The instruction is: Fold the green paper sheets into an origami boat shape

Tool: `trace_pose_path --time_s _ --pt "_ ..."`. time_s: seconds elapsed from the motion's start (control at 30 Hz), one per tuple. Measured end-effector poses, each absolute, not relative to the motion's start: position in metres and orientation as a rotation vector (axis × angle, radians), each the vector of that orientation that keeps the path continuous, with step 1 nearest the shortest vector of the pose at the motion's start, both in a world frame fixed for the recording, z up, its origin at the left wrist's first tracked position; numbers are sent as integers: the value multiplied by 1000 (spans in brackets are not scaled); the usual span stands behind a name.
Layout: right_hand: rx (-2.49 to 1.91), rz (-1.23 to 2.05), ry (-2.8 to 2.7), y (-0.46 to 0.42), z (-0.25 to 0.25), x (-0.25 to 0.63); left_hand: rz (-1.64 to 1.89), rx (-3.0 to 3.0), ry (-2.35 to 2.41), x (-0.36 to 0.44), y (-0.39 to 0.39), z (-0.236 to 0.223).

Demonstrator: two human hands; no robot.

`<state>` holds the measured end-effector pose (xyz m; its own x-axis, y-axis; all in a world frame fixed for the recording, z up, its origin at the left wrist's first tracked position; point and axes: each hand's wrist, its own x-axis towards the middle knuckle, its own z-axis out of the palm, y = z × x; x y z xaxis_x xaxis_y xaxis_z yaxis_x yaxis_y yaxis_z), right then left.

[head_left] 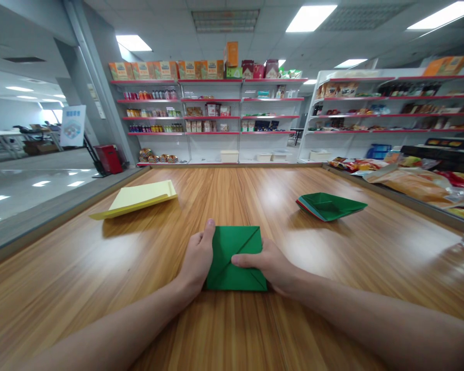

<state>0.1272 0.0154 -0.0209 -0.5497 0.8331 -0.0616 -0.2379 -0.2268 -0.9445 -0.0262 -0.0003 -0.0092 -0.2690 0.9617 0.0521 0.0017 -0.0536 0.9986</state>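
Note:
A folded green paper square (235, 257) lies flat on the wooden table (232, 324) straight in front of me. My left hand (199, 257) rests along its left edge, thumb stretched up beside the top left corner, fingers flat on the paper. My right hand (268, 265) lies on the right side, with the index finger pressing down on the centre where the creases meet. Neither hand lifts the paper.
A stack of yellow paper sheets (139, 198) lies at the left back of the table. A folded green paper boat shape (330, 206) on other coloured sheets sits at the right. Snack packets (413, 180) line the right edge. Store shelves (212, 118) stand behind.

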Motion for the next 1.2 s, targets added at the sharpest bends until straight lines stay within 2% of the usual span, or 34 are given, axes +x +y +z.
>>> trace_pose_path --time_s 0.1,0.27,0.5,0.73,1.2 --pt "-724 2000 -1083 25 -19 134 1365 1013 1146 -27 5 -13" --pt "-455 2151 -981 38 -20 144 1445 732 974 -30 14 -18" --pt "-458 1956 -1066 32 -23 138 1508 702 825 -30 16 -19" --pt "-581 1670 -1091 32 -24 129 1307 815 738 -28 9 -19" --pt "-670 1640 -1159 34 -25 132 1275 966 809 -29 9 -24"
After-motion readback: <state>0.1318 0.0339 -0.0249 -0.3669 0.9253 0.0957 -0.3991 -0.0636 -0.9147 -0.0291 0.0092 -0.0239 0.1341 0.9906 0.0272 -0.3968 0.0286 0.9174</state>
